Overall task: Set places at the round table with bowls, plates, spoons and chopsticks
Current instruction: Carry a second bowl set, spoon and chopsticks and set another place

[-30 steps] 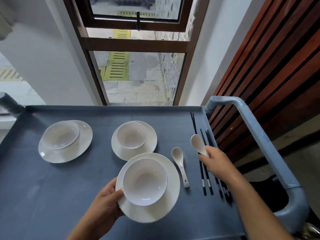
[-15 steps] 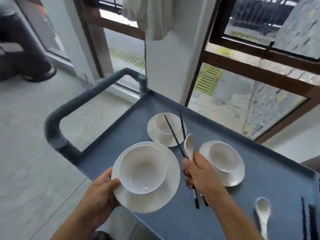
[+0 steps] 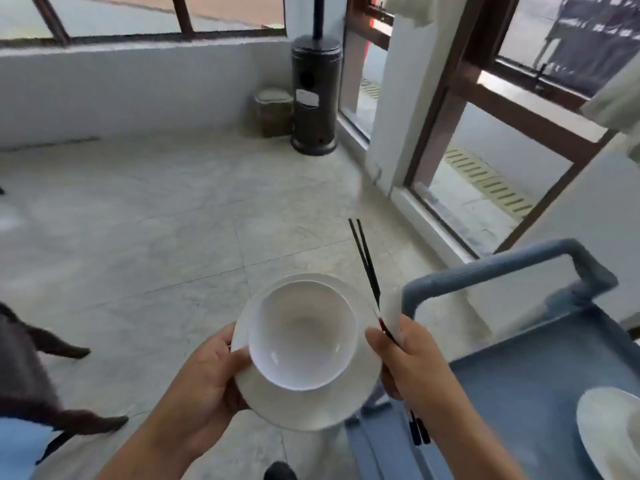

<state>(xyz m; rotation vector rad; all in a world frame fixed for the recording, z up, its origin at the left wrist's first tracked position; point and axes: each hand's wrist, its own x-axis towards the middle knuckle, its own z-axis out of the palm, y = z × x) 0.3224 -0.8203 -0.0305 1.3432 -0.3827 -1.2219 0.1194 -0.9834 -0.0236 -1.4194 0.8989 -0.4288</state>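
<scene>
1. White bowl (image 3: 303, 336) sits in its plate (image 3: 311, 407), carried above the floor (image 3: 173, 237), my left grip (image 3: 204, 386) curled round the plate's rim.
2. My right grip (image 3: 412, 365) clasps chopsticks (image 3: 365, 261) and a blurred spoon (image 3: 393, 313).
3. I'd keep it level while walking.

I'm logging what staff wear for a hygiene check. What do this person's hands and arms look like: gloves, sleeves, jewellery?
Both are bare. The left hand and the right hand wear no gloves, and no ring, watch or bracelet shows. The forearms are uncovered too, with no sleeve in view down to the picture's bottom edge.
</scene>
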